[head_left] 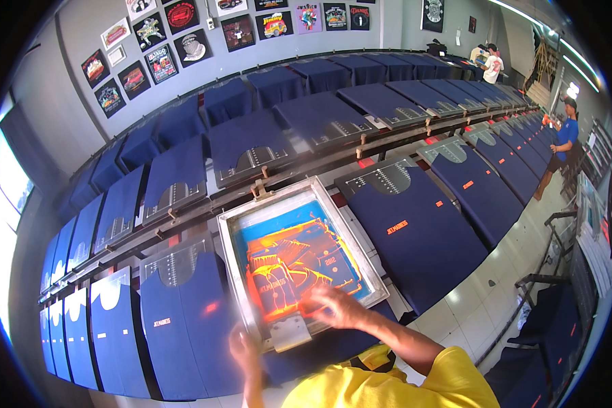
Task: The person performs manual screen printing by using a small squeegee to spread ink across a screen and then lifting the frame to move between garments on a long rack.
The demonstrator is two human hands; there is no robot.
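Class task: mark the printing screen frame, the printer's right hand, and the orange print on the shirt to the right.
printing screen frame (285, 198), head view, top rail
right hand (333, 307), head view, back of hand
orange print (397, 227), head view, middle of print

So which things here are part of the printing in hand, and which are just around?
In hand: screen-printing frame with orange ink, right hand on the mesh, left hand at the frame's near edge, navy shirt beside it.
Around: wall prints, far shirt rows, person in blue.

Screen frame (300, 262) on the table (455, 299), between shirts (415, 231) left and right.
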